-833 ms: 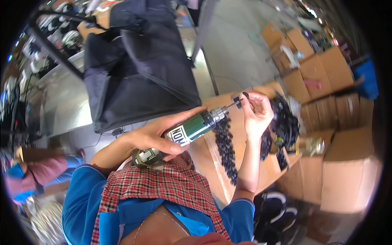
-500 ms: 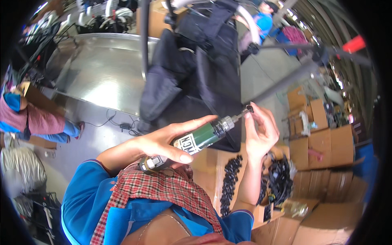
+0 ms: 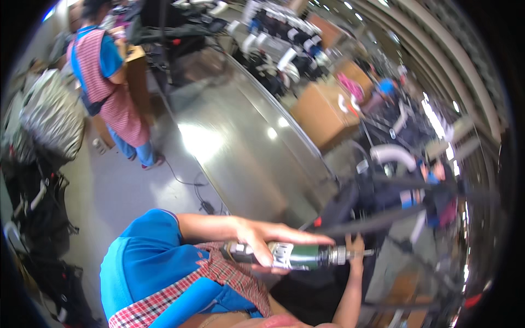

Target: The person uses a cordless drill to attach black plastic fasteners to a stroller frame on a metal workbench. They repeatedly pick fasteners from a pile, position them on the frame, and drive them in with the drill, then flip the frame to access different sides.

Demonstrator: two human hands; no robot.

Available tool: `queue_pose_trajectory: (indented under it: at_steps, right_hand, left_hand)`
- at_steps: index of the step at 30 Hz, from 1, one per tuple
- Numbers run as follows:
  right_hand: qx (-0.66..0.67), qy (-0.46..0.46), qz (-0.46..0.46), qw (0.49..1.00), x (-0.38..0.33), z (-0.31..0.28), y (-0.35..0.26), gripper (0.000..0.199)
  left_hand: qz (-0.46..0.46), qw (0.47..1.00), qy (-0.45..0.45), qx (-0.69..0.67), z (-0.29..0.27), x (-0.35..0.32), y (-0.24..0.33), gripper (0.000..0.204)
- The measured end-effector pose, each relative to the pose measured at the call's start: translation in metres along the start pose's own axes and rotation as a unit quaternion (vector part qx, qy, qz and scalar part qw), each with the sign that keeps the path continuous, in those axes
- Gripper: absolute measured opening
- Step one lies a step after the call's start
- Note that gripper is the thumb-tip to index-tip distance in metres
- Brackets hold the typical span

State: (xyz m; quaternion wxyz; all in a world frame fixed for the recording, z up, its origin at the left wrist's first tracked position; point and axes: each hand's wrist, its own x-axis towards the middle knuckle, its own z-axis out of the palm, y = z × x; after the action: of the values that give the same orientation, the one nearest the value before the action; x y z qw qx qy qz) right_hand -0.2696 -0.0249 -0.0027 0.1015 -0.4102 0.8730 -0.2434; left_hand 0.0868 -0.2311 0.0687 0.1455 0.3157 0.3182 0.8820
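My left hand [image 3: 254,238] is wrapped round a green and black electric screwdriver [image 3: 307,256], held nearly level in front of my chest. Its thin metal bit points right. Just past the bit, my right hand [image 3: 355,252] reaches out to black fabric on a tubular frame; its fingers are small, blurred and partly hidden by the bit, so their grip does not show. The black fabric [image 3: 311,292] spreads beneath the screwdriver. A dark tube [image 3: 377,221] of the frame crosses above my right hand, ending in a black joint [image 3: 440,199].
A shiny metal table [image 3: 246,136] stands beyond my left arm. A co-worker in a checked apron [image 3: 117,104] stands at far left. Cables [image 3: 205,205] lie on the floor by the table. A cardboard box [image 3: 325,112] sits behind it, and a white curved tube [image 3: 394,154] rises at right.
My view has swung left. The screwdriver has turned level. My right hand, which held a small dark part at the bit, has moved away from it to the frame.
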Motion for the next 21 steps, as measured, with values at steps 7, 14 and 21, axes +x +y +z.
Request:
queue_pose_trajectory:
  at_steps: [7, 14, 21]
  right_hand:
    - [-0.11, 0.238, 0.026, 0.965, 0.022, 0.031, 0.076, 0.035]
    - [0.179, 0.472, -0.039, 0.863, 0.028, -0.121, -0.048, 0.034]
    - [-0.001, 0.542, -0.17, 0.823, -0.015, -0.141, -0.195, 0.034]
  left_hand:
    - [0.09, 0.994, 0.057, -0.013, -0.009, -0.043, 0.032, 0.112]
    - [0.1, 0.992, 0.074, -0.002, -0.039, -0.039, 0.043, 0.113]
    - [0.11, 0.991, 0.078, 0.005, -0.051, -0.015, 0.044, 0.112]
